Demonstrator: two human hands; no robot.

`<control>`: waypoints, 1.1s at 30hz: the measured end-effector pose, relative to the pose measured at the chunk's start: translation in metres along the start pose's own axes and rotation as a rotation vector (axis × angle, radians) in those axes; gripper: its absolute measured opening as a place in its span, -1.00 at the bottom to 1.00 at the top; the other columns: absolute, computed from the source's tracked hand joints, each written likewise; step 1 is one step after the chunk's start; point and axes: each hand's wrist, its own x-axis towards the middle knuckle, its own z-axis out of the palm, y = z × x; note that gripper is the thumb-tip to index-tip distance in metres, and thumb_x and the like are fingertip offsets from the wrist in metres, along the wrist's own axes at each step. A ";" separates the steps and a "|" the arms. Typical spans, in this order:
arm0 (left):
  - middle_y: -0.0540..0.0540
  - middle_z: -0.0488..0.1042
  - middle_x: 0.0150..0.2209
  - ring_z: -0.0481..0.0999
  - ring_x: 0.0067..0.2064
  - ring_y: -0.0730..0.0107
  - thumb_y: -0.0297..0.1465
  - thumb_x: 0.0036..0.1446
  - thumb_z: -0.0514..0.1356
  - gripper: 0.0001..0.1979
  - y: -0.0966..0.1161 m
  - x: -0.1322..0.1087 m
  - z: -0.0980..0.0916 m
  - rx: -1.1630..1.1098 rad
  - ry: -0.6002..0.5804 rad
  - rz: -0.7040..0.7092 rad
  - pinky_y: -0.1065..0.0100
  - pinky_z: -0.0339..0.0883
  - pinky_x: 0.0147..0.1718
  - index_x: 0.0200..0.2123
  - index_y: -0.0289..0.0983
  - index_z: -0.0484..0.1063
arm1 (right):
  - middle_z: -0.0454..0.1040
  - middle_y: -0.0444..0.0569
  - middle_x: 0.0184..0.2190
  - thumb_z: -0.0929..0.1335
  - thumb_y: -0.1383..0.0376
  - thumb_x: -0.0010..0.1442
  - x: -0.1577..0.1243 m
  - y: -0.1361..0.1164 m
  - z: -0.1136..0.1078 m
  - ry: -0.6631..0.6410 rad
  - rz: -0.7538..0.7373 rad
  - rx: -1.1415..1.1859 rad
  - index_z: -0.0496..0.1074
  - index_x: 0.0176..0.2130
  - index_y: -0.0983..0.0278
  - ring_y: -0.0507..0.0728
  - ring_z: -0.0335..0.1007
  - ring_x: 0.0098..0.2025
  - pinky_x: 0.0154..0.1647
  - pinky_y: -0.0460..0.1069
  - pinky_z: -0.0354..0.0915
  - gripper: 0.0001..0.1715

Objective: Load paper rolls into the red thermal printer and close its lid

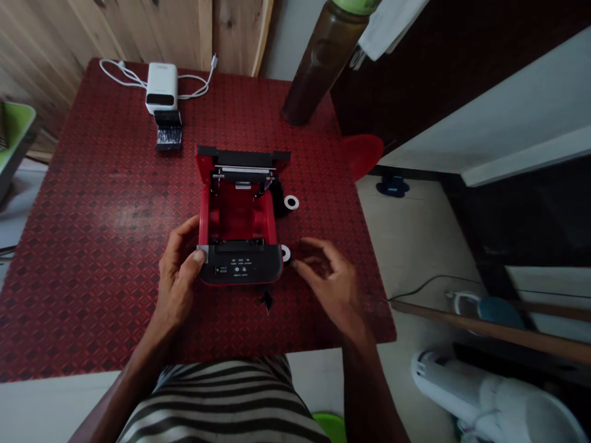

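Observation:
A red and black printer [240, 264] stands on the table with its lid [244, 161] raised, so its red inner compartment [241, 212] shows bare. My left hand [179, 267] grips its left side, the thumb on the front corner and the fingers down along the side. To the right of the printer, my right hand [330, 277] is open, with curved fingers and the thumb apart from them. Its fingertips are close to a white ring [287, 253] partly hidden by the printer. Another white ring [292, 202], with black material behind it, lies farther back.
A small black scrap [266, 300] lies in front of the printer. At the back are a white device [161, 86] with white cables, a black folded piece [168, 134] and a tall dark bottle [318, 61] with a green lid. The patterned red table [111, 246] ends near my lap.

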 end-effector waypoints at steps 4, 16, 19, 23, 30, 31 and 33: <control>-0.15 0.69 0.31 0.64 0.34 -0.12 0.04 0.45 0.33 -0.43 -0.002 0.000 0.000 -0.002 0.012 0.024 -0.11 0.52 0.34 0.36 -0.10 0.58 | 0.77 0.07 0.15 0.48 0.30 0.30 -0.012 -0.007 0.019 -0.068 -0.068 0.029 0.63 0.18 0.11 0.28 0.75 0.12 0.21 0.25 0.63 -0.53; -0.21 0.67 0.30 0.66 0.28 -0.12 0.03 0.45 0.32 -0.43 0.001 -0.002 0.003 -0.026 0.004 0.009 -0.02 0.65 0.09 0.36 -0.13 0.58 | 0.76 -0.04 0.15 0.46 0.43 0.44 0.007 -0.094 -0.038 -0.064 -0.489 -0.180 0.59 0.26 0.05 0.27 0.72 0.17 0.25 0.25 0.60 -0.51; -0.21 0.67 0.28 0.68 0.24 -0.09 0.00 0.46 0.32 -0.44 0.002 -0.002 0.003 -0.034 -0.004 -0.006 -0.01 0.66 0.07 0.36 -0.13 0.56 | 0.75 0.05 0.08 0.40 0.48 0.51 0.029 -0.126 -0.018 -0.249 -0.667 -0.400 0.56 0.23 0.16 0.29 0.69 0.10 0.23 0.25 0.58 -0.59; -0.22 0.66 0.28 0.70 0.19 -0.05 0.01 0.46 0.33 -0.42 0.003 -0.003 0.003 -0.067 -0.039 -0.022 -0.06 0.62 0.17 0.39 -0.13 0.52 | 0.72 0.13 -0.09 0.31 0.62 0.47 0.052 -0.145 0.027 -0.411 -0.704 -0.783 0.59 0.00 0.25 0.31 0.62 0.00 0.08 0.16 0.53 -0.63; -0.25 0.59 0.37 0.61 0.35 -0.12 -0.01 0.50 0.31 -0.41 0.007 -0.006 0.004 -0.122 -0.053 -0.106 -0.13 0.44 0.37 0.44 -0.11 0.47 | 0.75 0.14 -0.03 0.28 0.59 0.53 0.073 -0.155 0.044 -0.557 -0.579 -0.853 0.63 0.05 0.31 0.30 0.66 0.08 0.07 0.11 0.45 -0.61; -0.24 0.59 0.38 0.60 0.36 -0.13 -0.01 0.50 0.31 -0.41 0.008 -0.006 0.004 -0.119 -0.055 -0.109 -0.13 0.43 0.37 0.45 -0.11 0.47 | 0.75 0.13 -0.01 0.29 0.59 0.52 0.077 -0.155 0.044 -0.589 -0.554 -0.838 0.63 0.06 0.30 0.29 0.68 0.08 0.07 0.11 0.45 -0.61; -0.24 0.59 0.38 0.59 0.37 -0.13 0.00 0.49 0.32 -0.41 0.009 -0.006 0.003 -0.109 -0.056 -0.109 -0.13 0.43 0.37 0.44 -0.11 0.48 | 0.75 0.12 0.02 0.30 0.59 0.52 0.085 -0.151 0.046 -0.654 -0.509 -0.815 0.65 0.05 0.29 0.28 0.70 0.07 0.06 0.11 0.45 -0.61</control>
